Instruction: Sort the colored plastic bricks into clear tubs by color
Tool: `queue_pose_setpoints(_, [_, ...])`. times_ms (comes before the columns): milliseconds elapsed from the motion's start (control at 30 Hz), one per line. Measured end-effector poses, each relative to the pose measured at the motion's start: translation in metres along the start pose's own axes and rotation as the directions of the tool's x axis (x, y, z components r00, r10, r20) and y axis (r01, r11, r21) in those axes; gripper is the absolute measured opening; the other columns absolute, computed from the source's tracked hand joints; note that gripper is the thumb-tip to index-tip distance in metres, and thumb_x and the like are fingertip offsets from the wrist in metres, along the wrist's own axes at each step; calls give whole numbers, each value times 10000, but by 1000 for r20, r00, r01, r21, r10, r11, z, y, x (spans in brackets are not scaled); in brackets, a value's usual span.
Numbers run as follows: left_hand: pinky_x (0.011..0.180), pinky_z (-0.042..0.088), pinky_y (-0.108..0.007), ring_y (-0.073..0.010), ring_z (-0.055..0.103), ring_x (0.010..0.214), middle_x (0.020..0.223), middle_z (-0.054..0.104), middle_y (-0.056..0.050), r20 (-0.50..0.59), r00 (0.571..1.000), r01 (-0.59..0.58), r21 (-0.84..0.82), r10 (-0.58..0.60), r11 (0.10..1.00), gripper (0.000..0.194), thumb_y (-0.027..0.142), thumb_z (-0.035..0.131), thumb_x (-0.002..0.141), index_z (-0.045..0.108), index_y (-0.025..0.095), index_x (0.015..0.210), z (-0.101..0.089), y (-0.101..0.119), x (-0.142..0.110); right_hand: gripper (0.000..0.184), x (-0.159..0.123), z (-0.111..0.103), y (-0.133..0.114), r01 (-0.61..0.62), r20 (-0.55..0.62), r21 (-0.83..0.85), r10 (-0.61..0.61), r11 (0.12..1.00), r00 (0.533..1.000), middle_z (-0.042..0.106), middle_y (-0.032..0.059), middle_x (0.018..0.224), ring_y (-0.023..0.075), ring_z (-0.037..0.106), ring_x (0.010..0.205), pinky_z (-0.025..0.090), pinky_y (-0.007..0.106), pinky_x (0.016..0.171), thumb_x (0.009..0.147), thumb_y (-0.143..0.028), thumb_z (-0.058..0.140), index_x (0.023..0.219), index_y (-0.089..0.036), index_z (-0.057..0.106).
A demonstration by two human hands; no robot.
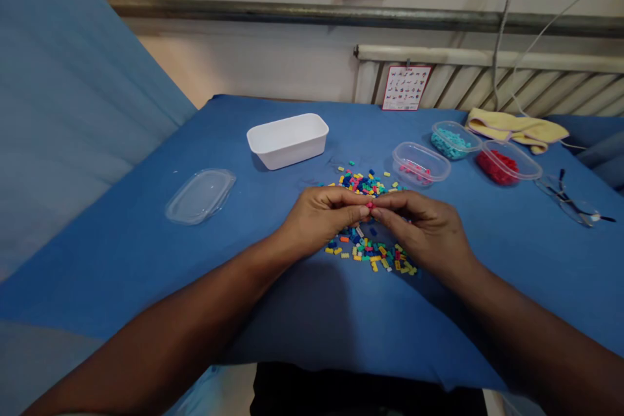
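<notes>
Between the fingertips of both hands is a small pinkish-red toy brick (371, 205). My left hand (324, 216) pinches it from the left, and my right hand (426, 227) pinches it from the right. Whether it is one brick or two pressed together cannot be made out. Beneath and around the hands lies a loose pile of small toy bricks (375, 250) in yellow, blue, green, pink and white. Part of this pile is hidden by the fingers.
A white tub (288, 142) stands behind the pile. Clear lids (201, 196) lie to the left. On the right are clear boxes with pink bricks (421, 164), turquoise bricks (455, 141) and red bricks (509, 162), plus eyeglasses (575, 205) and a yellow cloth (519, 129).
</notes>
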State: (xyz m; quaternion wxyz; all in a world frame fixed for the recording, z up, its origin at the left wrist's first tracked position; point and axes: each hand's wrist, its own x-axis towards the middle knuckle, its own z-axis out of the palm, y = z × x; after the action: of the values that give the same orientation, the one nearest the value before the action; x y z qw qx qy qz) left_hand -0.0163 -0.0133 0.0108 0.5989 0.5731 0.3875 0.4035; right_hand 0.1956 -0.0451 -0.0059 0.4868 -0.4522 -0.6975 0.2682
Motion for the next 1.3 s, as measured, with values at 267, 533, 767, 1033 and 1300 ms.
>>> queue_pose_setpoints(267, [689, 517, -224, -119, 673, 763, 851, 798, -45, -60, 993, -89, 183, 101, 979, 147, 293, 879, 863, 856, 163, 929, 0, -1, -2, 116, -1, 4, -1, -91, -15, 107, 93, 990, 996, 842, 26, 971, 180, 769, 824, 618, 339, 751, 966, -318, 800, 1057, -261, 843])
queue_pose_setpoints(533, [713, 519, -244, -132, 679, 795, 908, 797, -52, -6, 975, -213, 249, 222, 945, 139, 261, 786, 934, 863, 179, 1016, 1, 0, -6, 164, -2, 6, 0, -117, -34, 141, 123, 983, 992, 847, 33, 996, 198, 788, 859, 655, 372, 798, 974, -367, 802, 1101, -271, 841])
queue_pose_setpoints(767, [683, 489, -230, -117, 637, 755, 860, 765, -47, -14, 990, -137, 224, 144, 965, 146, 286, 809, 912, 831, 156, 974, 2, 0, -6, 127, 2, -3, -4, 146, 42, -68, -143, 987, 989, 830, 32, 1015, 206, 766, 910, 625, 383, 821, 1017, -266, 720, 1104, -279, 812])
queue_pose_setpoints(1033, [829, 553, -297, -165, 688, 883, 944, 756, -56, 175, 951, -301, 359, 253, 883, 99, 265, 725, 975, 790, 191, 986, -4, -1, -4, 66, 7, -22, -6, 84, 6, -226, -85, 970, 996, 770, 0, 842, 159, 691, 696, 542, 292, 645, 998, -298, 714, 1005, -256, 764])
queue_pose_setpoints(1300, [1146, 493, -464, -284, 676, 1258, 1299, 745, -121, 658, 722, -647, 536, 212, 542, 302, 132, 626, 970, 810, 234, 1186, -16, -5, -1, 134, 37, -88, 39, -34, -272, -614, -171, 788, 947, 758, 24, 818, 170, 658, 661, 514, 328, 689, 958, -312, 726, 1035, -216, 781])
